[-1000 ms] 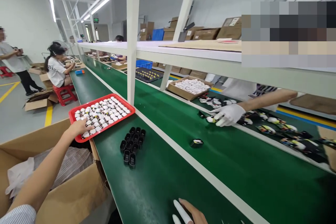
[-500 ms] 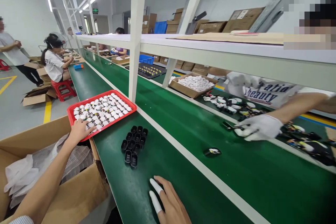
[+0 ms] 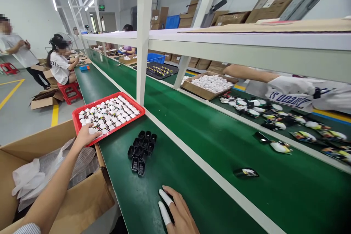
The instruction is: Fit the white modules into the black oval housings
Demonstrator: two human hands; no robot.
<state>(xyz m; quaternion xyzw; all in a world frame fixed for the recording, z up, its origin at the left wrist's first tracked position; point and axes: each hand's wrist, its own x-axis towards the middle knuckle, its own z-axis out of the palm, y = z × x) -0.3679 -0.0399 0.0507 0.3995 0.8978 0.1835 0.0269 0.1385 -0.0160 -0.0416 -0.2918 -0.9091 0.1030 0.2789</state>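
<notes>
Your left hand (image 3: pixel 84 137) at near-left corner of red rectangular plastic tray (image 3: pixel 128 121), fingers over rounded white pieces (image 3: pixel 111 117); cannot tell if gripping. Tray's long axis slants away rightward. Your right hand (image 3: pixel 179 212) farther, fingers spread, nothing visibly held.

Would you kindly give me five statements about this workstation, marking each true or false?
1. The left hand is at the red tray. True.
2. The black cups lie inside that tray. False: they are on the green tabletop beside it.
3. The right hand wears two white finger covers. True.
4. The right hand touches the black cups. False: it is apart from them.
5. A cardboard box of white pieces stands beyond the green belt. True.
</notes>
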